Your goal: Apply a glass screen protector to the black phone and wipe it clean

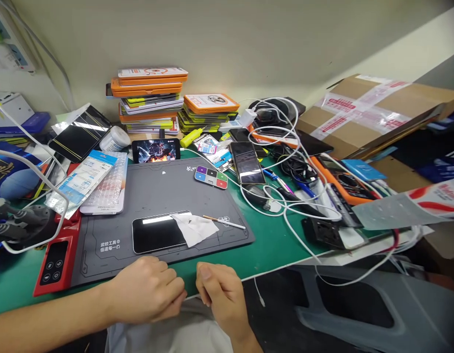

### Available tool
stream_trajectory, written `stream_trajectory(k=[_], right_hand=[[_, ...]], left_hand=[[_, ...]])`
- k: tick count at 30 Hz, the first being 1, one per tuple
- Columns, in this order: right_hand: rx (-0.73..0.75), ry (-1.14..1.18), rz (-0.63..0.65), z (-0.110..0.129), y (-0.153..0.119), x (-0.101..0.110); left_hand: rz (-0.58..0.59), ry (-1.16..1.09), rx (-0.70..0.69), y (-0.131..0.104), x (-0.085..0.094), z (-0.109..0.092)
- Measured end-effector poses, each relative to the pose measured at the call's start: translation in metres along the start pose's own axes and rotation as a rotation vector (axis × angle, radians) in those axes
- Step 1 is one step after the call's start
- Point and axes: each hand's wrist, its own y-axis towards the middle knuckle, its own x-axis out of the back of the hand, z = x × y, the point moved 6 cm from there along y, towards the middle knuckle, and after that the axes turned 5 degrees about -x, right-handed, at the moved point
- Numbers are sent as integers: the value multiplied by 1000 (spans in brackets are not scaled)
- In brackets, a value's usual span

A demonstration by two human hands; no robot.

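My left hand is curled closed at the table's front edge, just below the grey mat, with no object showing in it. To its right, my right hand has its fingers folded in, thumb on top; nothing shows in it either. The two hands are a small gap apart. On the mat behind them lies a phone with a dark screen. A white cloth covers its right end. A thin white and brown stick rests across the cloth and mat.
A lit phone stands at the mat's back edge. Stacked orange cases are behind it. A red device and packets sit left. White cables, another phone and a multimeter crowd the right, near a cardboard box.
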Motion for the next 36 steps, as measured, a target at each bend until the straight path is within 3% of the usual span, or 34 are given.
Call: stream_trajectory(k=[16,20,22,24,25,30,36], right_hand=[[-63,73,-5,-7,-2,2],[-92,69,-79,-11,-3,18],[-23,-83,-238,-6,3,42],[138,-403,-459,7,12,69],[166,-548,-506,9,18,78],[226,-907,-405,-4,46,87],[321,-1087,-304,-11,38,73]], left_hand=[[-42,-44,-4,5,7,5],[-38,-51,-2,6,7,6],[-38,-56,0,5,7,5],[-38,-58,0,5,8,5],[-36,-57,0,4,8,5],[-21,-53,4,3,7,5],[-6,-45,-11,-1,1,-3]])
